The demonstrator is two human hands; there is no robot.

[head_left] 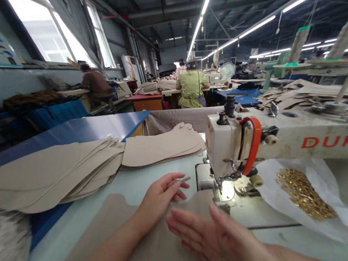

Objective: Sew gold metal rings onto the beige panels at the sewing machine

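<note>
My left hand (161,192) is closed in a pinch, with a small thin grey strip (185,179) between thumb and fingers. Under both arms lies a large flat taupe cut piece (110,230), its curved edge reaching toward the sewing machine (227,140). My right hand (208,238) is above that piece, slightly blurred, fingers stretched out and thumb apart, with nothing in it. The machine's needle area (222,186) is lit, just right of my left hand. Whether the right hand touches the piece I cannot tell.
Stacks of beige cut pieces (163,145) and larger ones (53,173) lie behind my hands. A white bag (271,177) holds many gold metal rings (306,194) at the machine's base. Two people sit farther off. A bundled pale bag (3,249) is at far left.
</note>
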